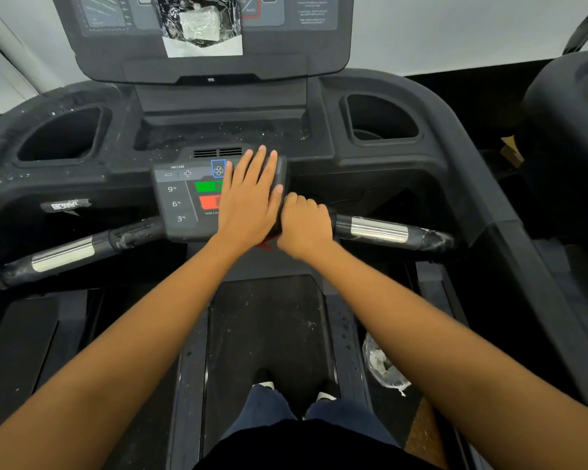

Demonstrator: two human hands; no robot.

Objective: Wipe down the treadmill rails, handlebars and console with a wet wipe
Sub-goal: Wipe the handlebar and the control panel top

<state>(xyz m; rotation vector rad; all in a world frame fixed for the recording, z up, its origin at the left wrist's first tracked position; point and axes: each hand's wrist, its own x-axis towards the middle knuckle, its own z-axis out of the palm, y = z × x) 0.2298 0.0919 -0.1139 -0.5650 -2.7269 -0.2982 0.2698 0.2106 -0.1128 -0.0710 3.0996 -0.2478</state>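
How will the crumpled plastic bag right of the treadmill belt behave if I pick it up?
The plastic bag is probably light and floppy: its clear film looks crumpled. It should not roll, since it lies slumped.

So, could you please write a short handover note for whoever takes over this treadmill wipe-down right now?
The left hand lies flat, fingers straight, on the keypad.
The right hand is curled round the inner end of the right handlebar.
No wet wipe shows in either hand; a crumpled plastic bag lies right of the belt.
Done: cannot tell.
Left: white specks on the left handlebar, the centre tray and the right handlebar's tip.
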